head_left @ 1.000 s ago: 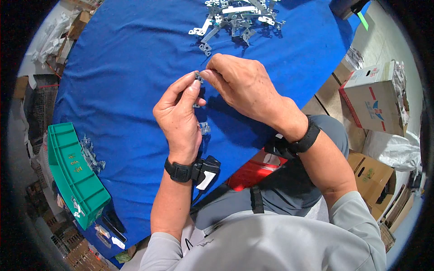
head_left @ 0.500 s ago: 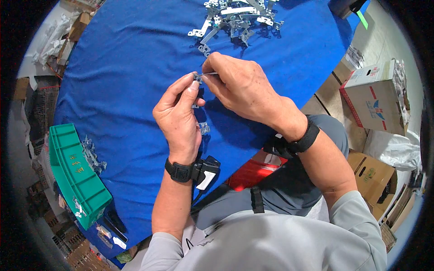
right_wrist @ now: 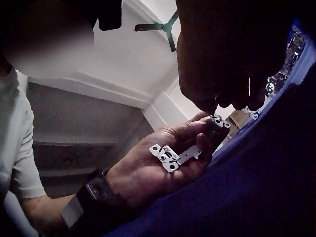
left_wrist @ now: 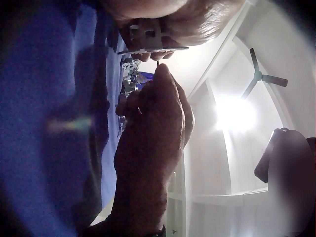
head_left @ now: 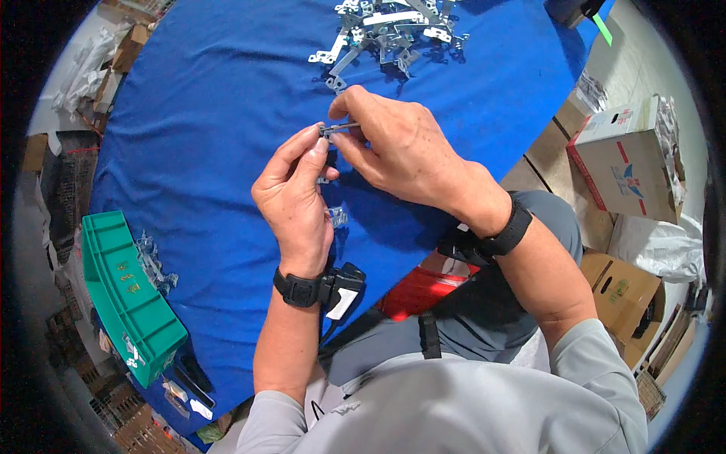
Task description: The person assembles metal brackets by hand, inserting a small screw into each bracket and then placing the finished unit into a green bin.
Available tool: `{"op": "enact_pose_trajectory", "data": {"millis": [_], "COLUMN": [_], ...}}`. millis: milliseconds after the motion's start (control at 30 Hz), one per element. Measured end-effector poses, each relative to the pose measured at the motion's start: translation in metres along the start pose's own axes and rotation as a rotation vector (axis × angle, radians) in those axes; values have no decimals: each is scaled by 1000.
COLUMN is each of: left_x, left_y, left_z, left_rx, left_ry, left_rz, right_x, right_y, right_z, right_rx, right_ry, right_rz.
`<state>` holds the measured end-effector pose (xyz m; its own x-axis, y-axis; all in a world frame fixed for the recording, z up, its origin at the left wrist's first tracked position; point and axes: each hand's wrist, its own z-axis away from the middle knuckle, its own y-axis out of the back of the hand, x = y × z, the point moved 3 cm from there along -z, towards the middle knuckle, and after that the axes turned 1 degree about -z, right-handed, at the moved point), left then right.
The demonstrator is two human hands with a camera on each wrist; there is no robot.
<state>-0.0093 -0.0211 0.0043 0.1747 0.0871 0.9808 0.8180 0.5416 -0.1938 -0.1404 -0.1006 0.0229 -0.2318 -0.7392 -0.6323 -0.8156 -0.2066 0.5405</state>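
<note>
My left hand (head_left: 295, 204) holds a long silver metal bracket (right_wrist: 165, 158), pinching its far end between thumb and fingertips. The bracket's holed near plate (head_left: 338, 218) sticks out beside the palm, while curled fingers hide part of its middle. In the right wrist view, the far end (right_wrist: 218, 121) shows small holes at the fingertips. Between thumb and index finger, my right hand (head_left: 404, 140) pinches a slim grey metal piece (head_left: 345, 125), whose tip meets the bracket's far end. That piece is mostly hidden by the right fingers, and I cannot tell its kind.
A heap of similar metal brackets (head_left: 393, 34) lies at the back of the blue cloth (head_left: 197, 144). To the left stands a green plastic bin (head_left: 128, 284), with more small metal parts (head_left: 155, 265) beside it. Cardboard boxes (head_left: 628, 163) sit on the floor at right.
The slim metal piece now shows between the right fingers, where it was hidden at first. Right fingertips have drawn slightly apart from the left ones. Both hands sit a little further left.
</note>
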Motion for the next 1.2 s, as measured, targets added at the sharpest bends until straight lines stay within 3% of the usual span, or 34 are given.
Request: {"op": "enact_pose_trajectory", "data": {"millis": [233,467,633,867,933,1200], "left_x": [0,-1,-1,-1,-1,1], "left_y": [0,-1,-1,0,0,-2], "left_z": [0,0,0,0,0,1], "left_rx": [-6,-12,-37,-13,-23,6], "left_ry": [11,11,-6,-6,-23,24], "left_rz": [-18,-1,-21,-23,-28,-6], "right_x": [2,1,-1,-1,-2,1], "right_y": [0,1,0,3,4,1], "right_z": [0,-2,-2,-2,-3,-2], "right_rx": [-83,-20,-143,-14,-165,-21], "right_ry": [-33,16,-74,-47,-111,-54], "right_rz": [89,58,200,37,114,10]}}
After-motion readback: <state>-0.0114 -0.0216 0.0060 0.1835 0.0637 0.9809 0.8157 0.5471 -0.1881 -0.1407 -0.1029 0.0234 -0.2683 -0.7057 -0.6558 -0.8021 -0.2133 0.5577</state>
